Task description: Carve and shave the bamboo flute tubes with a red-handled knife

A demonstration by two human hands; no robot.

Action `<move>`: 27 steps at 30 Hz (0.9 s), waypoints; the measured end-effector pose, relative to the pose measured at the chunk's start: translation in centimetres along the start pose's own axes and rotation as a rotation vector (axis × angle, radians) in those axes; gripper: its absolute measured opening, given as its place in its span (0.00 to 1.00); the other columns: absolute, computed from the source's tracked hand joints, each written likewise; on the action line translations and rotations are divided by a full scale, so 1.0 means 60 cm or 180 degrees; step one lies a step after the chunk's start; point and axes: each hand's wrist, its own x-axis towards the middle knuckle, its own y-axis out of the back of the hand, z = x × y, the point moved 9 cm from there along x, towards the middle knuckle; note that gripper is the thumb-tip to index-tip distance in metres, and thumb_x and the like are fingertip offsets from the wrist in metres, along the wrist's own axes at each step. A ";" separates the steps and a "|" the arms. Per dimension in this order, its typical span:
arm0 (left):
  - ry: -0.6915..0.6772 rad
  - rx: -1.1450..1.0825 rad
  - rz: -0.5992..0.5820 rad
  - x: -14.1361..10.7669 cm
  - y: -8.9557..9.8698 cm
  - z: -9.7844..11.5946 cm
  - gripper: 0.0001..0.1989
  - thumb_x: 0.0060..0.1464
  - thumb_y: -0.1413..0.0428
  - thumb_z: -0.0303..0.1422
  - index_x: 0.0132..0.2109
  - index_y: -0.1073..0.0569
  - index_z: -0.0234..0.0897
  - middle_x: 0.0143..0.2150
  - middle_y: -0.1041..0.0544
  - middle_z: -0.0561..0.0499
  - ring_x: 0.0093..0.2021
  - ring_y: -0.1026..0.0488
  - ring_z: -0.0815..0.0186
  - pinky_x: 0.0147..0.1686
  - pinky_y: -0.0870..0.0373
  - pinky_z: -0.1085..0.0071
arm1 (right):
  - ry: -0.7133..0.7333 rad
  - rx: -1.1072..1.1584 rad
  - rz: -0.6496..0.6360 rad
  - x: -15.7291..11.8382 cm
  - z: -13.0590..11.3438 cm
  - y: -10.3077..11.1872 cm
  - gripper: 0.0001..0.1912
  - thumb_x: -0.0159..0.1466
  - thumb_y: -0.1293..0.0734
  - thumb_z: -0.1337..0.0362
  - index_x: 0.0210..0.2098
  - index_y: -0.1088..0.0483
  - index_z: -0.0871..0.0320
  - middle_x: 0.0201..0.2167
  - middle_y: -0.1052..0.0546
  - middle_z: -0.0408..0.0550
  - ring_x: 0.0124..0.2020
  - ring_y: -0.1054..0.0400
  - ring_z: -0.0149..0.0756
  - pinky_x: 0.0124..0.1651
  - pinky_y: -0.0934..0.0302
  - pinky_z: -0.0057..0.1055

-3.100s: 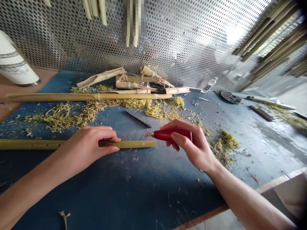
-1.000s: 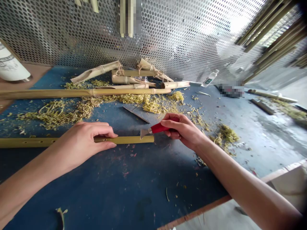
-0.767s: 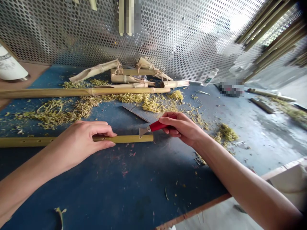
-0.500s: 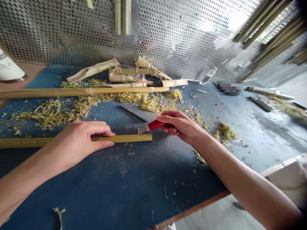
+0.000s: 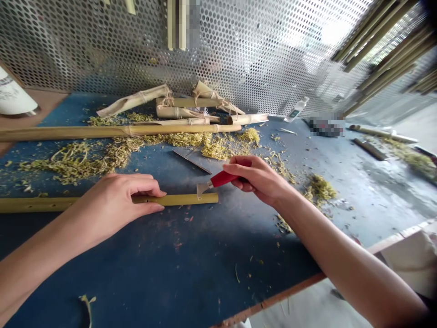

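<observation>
A greenish-yellow bamboo tube (image 5: 186, 199) with small holes lies flat across the blue table. My left hand (image 5: 118, 200) pinches it between thumb and fingers, a little left of its right end. In my right hand (image 5: 251, 175) is a red-handled tool (image 5: 222, 178), its flat metal blade (image 5: 202, 188) pointing left. The blade is at the tube's upper side, beside a small hole near the right end; whether it touches is hard to tell. A thin dark metal strip (image 5: 191, 162) rests just behind the tool.
Behind lie a long bamboo pole (image 5: 75, 132), split bamboo pieces (image 5: 133, 100) and heaps of shavings (image 5: 82, 161). A small bottle (image 5: 297, 109) stands tilted by the perforated metal screen (image 5: 239, 50). A white container (image 5: 15, 98) is at far left; the table edge (image 5: 273, 298) runs lower right.
The blade has lifted slightly off its former place on the tube, and the small hole below it now shows. My left hand keeps its hold; the view has shifted slightly.
</observation>
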 end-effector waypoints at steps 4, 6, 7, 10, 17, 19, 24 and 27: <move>-0.0065 -0.0022 -0.0043 -0.001 -0.001 0.001 0.15 0.58 0.36 0.53 0.35 0.15 0.49 0.36 0.11 0.56 0.36 0.15 0.57 0.35 0.31 0.67 | 0.0235 -0.0217 0.0078 -0.016 -0.017 0.019 0.18 0.70 0.20 0.50 0.31 0.23 0.52 0.21 0.26 0.40 0.22 0.44 0.28 0.23 0.58 0.32; -0.0081 -0.0033 -0.0047 0.000 -0.001 0.001 0.15 0.58 0.36 0.53 0.35 0.15 0.49 0.36 0.11 0.56 0.36 0.15 0.56 0.35 0.31 0.66 | 0.0283 -0.0273 0.0065 -0.020 -0.017 0.020 0.17 0.71 0.20 0.50 0.32 0.22 0.52 0.21 0.26 0.40 0.22 0.44 0.29 0.23 0.57 0.32; -0.0084 -0.0036 -0.0042 0.000 -0.002 0.000 0.16 0.59 0.36 0.53 0.35 0.16 0.49 0.37 0.11 0.55 0.37 0.15 0.55 0.35 0.30 0.66 | 0.0289 -0.0286 0.0050 -0.020 -0.015 0.018 0.17 0.71 0.20 0.50 0.33 0.22 0.52 0.21 0.25 0.40 0.22 0.44 0.29 0.23 0.57 0.32; -0.0086 -0.0041 -0.0050 0.001 -0.005 -0.003 0.16 0.59 0.37 0.54 0.35 0.16 0.49 0.37 0.11 0.54 0.37 0.14 0.54 0.36 0.30 0.66 | 0.0342 -0.0314 0.0026 -0.021 -0.014 0.012 0.17 0.72 0.20 0.49 0.34 0.21 0.52 0.21 0.25 0.39 0.21 0.44 0.28 0.23 0.58 0.32; -0.0025 -0.0057 -0.0114 0.000 -0.003 -0.001 0.16 0.58 0.36 0.54 0.35 0.15 0.49 0.36 0.12 0.55 0.36 0.15 0.56 0.35 0.32 0.66 | 0.0556 -0.0659 -0.0018 -0.024 -0.021 0.013 0.21 0.72 0.20 0.43 0.36 0.20 0.53 0.23 0.25 0.40 0.23 0.41 0.28 0.25 0.58 0.33; -0.0010 -0.0059 -0.0101 -0.001 -0.001 0.001 0.15 0.57 0.36 0.53 0.34 0.16 0.49 0.35 0.12 0.55 0.35 0.16 0.56 0.36 0.32 0.66 | 0.0560 -0.0742 0.0032 -0.025 -0.022 0.015 0.21 0.72 0.19 0.43 0.36 0.20 0.53 0.23 0.25 0.40 0.23 0.40 0.28 0.25 0.56 0.33; 0.0007 -0.0054 -0.0066 0.001 -0.003 0.001 0.16 0.56 0.37 0.54 0.33 0.16 0.49 0.35 0.12 0.55 0.36 0.16 0.56 0.36 0.33 0.66 | 0.0567 -0.0856 0.0138 -0.032 -0.025 0.014 0.20 0.72 0.19 0.46 0.34 0.21 0.53 0.23 0.24 0.41 0.24 0.38 0.30 0.27 0.50 0.33; 0.0022 -0.0040 -0.0068 0.002 -0.005 -0.001 0.16 0.56 0.36 0.53 0.34 0.17 0.48 0.36 0.12 0.55 0.36 0.17 0.56 0.37 0.32 0.66 | 0.0456 -0.0624 0.0072 -0.031 -0.012 0.010 0.20 0.72 0.19 0.47 0.34 0.22 0.53 0.23 0.24 0.41 0.23 0.40 0.28 0.26 0.53 0.32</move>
